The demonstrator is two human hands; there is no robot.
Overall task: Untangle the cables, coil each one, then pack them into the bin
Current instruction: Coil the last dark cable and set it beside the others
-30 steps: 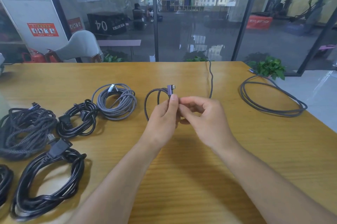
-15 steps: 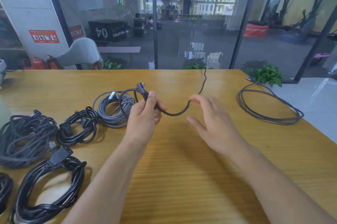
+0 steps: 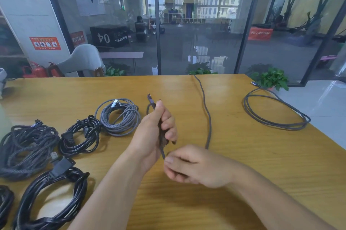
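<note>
Lowered right hand (image 3: pixel 194 166) now pinches dark braided cable (image 3: pixel 206 117).

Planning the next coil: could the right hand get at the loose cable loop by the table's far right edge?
Probably yes, once free: bare table lies between the right hand and the loose loop, but it now pinches the cable being coiled.

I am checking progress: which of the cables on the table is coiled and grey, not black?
The grey braided coil with the silver plug on top, just left of the left hand. The other coils beside it are black.
</note>
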